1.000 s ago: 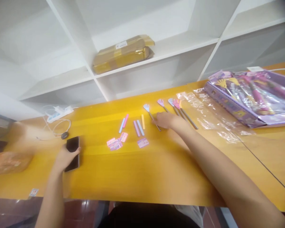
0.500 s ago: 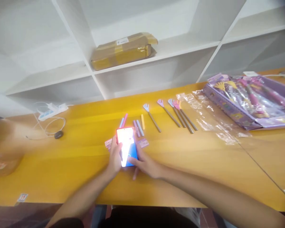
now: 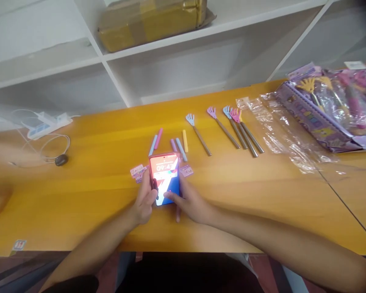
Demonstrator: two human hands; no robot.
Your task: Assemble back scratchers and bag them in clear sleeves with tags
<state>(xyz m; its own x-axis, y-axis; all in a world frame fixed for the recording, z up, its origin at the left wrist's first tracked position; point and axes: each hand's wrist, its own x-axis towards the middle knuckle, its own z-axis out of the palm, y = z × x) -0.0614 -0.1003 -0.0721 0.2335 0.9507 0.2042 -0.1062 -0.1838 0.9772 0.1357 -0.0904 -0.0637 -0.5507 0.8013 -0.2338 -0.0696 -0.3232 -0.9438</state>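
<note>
Both my hands grip a smartphone [image 3: 165, 179] with a lit lock screen above the table. My left hand [image 3: 145, 201] wraps its left edge. My right hand [image 3: 190, 199] holds the right edge, its thumb over the lower screen. Behind the phone lie short coloured tubes, among them a yellow tube [image 3: 185, 141] and a pink tube [image 3: 159, 138]. Small printed cards [image 3: 138, 172] stick out beside the phone. To the right are several back scratchers with hand-shaped heads and metal rods, including a light-blue one [image 3: 202, 140] and a pink one [image 3: 223, 127]. A pinkish stick [image 3: 178, 214] is partly hidden under the phone.
Clear plastic bags [image 3: 280, 126] lie beside a purple display box [image 3: 320, 118] of wrapped back scratchers at right. A white power strip [image 3: 50, 125] and a cable with a black plug [image 3: 61, 160] are at left. A taped carton [image 3: 152, 22] sits on the white shelf behind.
My view has tilted down, so the shelf and carton appear higher. The phone's screen is now readable, showing a clock. Both hands still hold the phone.
</note>
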